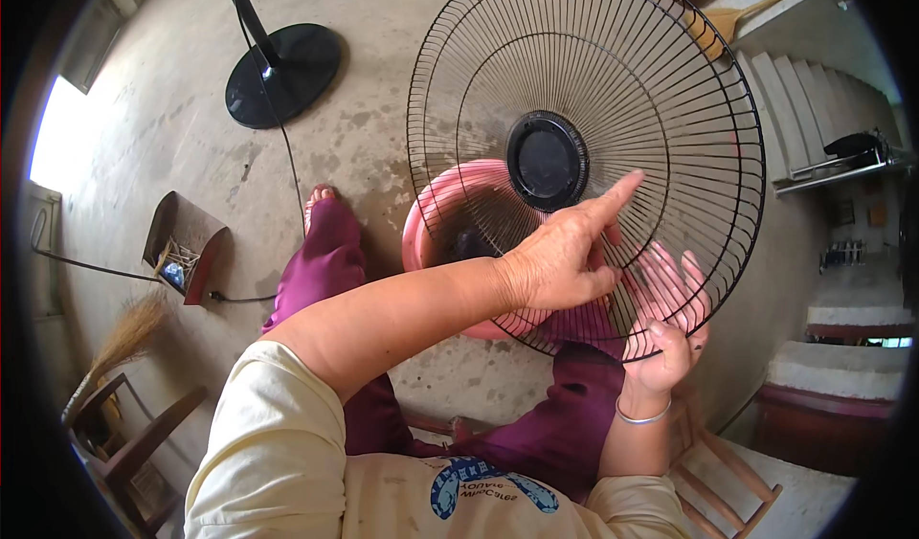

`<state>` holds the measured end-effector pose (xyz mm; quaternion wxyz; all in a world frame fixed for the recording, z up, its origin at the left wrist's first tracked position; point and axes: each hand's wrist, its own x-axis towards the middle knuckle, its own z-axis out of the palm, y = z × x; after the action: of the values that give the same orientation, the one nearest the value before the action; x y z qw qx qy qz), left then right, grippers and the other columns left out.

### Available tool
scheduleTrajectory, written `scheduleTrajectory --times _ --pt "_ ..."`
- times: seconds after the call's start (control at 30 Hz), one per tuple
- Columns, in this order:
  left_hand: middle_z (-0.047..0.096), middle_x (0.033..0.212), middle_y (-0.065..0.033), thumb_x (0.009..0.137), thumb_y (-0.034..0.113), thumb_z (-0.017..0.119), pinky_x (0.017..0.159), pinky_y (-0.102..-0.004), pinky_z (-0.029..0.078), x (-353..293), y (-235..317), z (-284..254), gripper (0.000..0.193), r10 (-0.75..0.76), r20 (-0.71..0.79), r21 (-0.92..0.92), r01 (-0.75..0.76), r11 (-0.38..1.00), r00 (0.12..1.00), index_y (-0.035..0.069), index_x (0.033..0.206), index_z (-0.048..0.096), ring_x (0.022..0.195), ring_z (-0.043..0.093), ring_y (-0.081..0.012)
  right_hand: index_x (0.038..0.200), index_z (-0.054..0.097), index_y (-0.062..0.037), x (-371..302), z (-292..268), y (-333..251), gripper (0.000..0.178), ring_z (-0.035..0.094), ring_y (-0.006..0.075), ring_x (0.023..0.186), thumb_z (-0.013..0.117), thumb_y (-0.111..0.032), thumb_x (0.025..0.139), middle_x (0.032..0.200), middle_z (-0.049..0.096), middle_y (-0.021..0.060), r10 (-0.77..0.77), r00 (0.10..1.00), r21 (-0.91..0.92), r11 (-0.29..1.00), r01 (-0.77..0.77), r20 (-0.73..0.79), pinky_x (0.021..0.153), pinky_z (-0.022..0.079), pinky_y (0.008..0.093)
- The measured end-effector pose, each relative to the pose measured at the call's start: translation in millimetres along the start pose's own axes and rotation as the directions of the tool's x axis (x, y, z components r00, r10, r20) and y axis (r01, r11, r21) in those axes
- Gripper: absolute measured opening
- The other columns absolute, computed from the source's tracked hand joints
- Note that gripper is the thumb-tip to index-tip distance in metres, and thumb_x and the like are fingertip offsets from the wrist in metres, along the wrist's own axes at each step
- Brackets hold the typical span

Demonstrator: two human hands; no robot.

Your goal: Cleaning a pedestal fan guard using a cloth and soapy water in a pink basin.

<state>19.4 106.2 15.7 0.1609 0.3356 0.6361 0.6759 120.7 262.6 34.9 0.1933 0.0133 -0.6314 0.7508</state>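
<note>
A round black wire fan grille [627, 99] with a dark disc [546, 161] at its centre is tilted up in front of me, over my lap. My right hand [670, 314], with a metal bangle at the wrist, grips its lower right rim. The thumb is on the near side and the fingers show through the wires behind. Across the lower part of the grille lies my left hand [560, 257], its index finger stretched along the wires. The thumb and other fingers of that hand are bent in; what they pinch is hidden. Behind the grille stands a pink tub [414, 242], its dark contents partly covered.
At the far left stands a black round fan base [292, 70] with a pole and cord. A dustpan [187, 242] holding litter, a straw broom [120, 343] and a wooden chair [144, 443] are on the left. Another chair [732, 472] is at lower right; stairs [804, 108] rise beyond.
</note>
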Motion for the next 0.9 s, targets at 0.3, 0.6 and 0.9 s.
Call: scheduleTrajectory --times 0.3,0.6,0.9 --pt "0.057 0.097 -0.0203 0.071 0.004 0.06 0.073 -0.0373 0.051 -4.9 -24.4 -0.9 0.09 0.086 -0.146 0.533 0.005 0.846 0.986 -0.005 0.143 0.007 0.075 0.062 -0.0297 0.134 0.026 0.0136 3.8 0.6 -4.2 0.074 0.044 0.0458 0.121 0.042 0.0 0.063 0.129 0.04 0.0378 0.017 0.999 0.135 0.991 -0.011 -0.043 0.102 0.039 0.0553" --pt "0.057 0.098 -0.0188 0.072 0.004 0.061 0.068 -0.0352 0.051 -0.4 -17.0 -0.2 0.089 -0.04 -0.15 0.358 0.092 0.929 0.988 -0.004 0.143 0.008 0.071 0.063 -0.0256 0.134 0.026 0.0142 3.8 -0.8 -3.3 0.073 0.044 0.0451 0.122 0.042 0.001 0.064 0.129 0.04 0.0372 0.01 1.0 0.096 0.995 -0.009 -0.014 0.102 0.039 0.0541" --pt "0.059 0.097 -0.0118 0.076 0.002 0.061 0.064 -0.0276 0.051 3.6 -10.5 -6.5 0.085 -0.141 -0.186 0.058 0.154 0.986 0.972 -0.001 0.144 0.01 0.069 0.061 -0.0145 0.134 0.027 0.0136 3.6 2.0 -4.1 0.074 0.043 0.046 0.123 0.044 0.0 0.063 0.13 0.04 0.0368 0.038 0.999 0.114 0.993 -0.034 -0.038 0.103 0.037 0.0536"
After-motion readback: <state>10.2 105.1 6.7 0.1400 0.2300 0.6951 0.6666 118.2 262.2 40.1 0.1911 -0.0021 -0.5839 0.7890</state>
